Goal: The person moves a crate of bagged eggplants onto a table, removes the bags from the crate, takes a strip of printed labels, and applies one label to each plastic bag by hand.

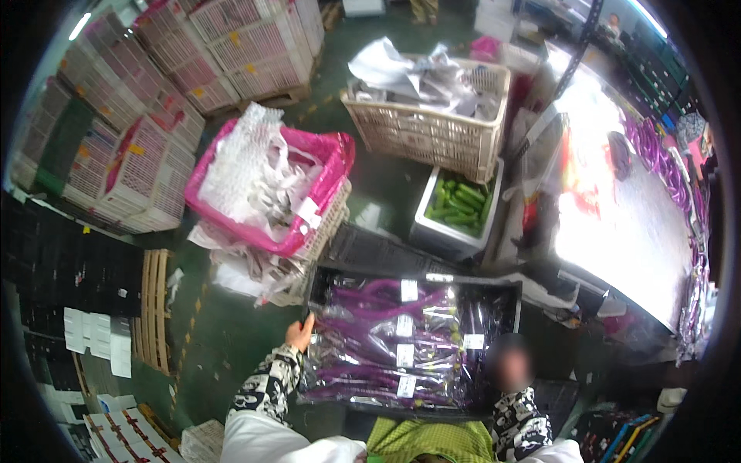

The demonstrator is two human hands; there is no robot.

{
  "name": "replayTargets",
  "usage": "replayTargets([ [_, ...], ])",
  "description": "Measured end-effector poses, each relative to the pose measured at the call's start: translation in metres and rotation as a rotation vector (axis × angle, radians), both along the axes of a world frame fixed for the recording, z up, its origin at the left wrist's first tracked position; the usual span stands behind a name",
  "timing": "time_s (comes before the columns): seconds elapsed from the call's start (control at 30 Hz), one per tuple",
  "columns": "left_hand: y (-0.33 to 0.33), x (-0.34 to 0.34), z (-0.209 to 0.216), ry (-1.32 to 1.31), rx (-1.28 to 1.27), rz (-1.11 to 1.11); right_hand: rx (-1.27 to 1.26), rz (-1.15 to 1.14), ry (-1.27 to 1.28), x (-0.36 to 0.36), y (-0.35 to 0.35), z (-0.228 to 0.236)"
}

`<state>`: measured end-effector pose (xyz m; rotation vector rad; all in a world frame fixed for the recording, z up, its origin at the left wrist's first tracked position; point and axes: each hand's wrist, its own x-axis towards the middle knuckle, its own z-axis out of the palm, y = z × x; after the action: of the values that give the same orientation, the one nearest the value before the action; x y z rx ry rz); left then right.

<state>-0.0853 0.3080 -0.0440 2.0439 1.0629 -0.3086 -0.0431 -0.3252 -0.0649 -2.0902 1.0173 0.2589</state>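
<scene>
A black crate [503, 297] full of long purple eggplants [370, 328] in clear plastic bags with white labels lies in front of me. The bags are stacked in rows across it, green stem ends to the right. At the crate's left edge, my left hand [299, 333] has its fingers closed over the rim. My right hand [513, 366] is beside the right edge; it is blurred, so its fingers cannot be made out. Both forearms wear black-and-white patterned sleeves.
Beyond the crate stand a pink-lined basket [202, 193] of white wrapping, a beige basket [424, 131] of paper and a white box [455, 238] of green vegetables. A bright metal table [641, 239] with more eggplants is right. Stacked white crates [255, 46] fill the far left.
</scene>
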Motion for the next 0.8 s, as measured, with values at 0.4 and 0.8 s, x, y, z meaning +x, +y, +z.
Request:
replayTargets([
  [0.4,0.027,0.088,0.047,-0.018,-0.064,-0.056,-0.092,0.004,0.051,0.014,0.047,0.04],
  [0.8,-0.045,0.101,0.099,-0.411,0.639,-0.552,-0.642,0.342,-0.501,0.006,0.126,0.089],
])
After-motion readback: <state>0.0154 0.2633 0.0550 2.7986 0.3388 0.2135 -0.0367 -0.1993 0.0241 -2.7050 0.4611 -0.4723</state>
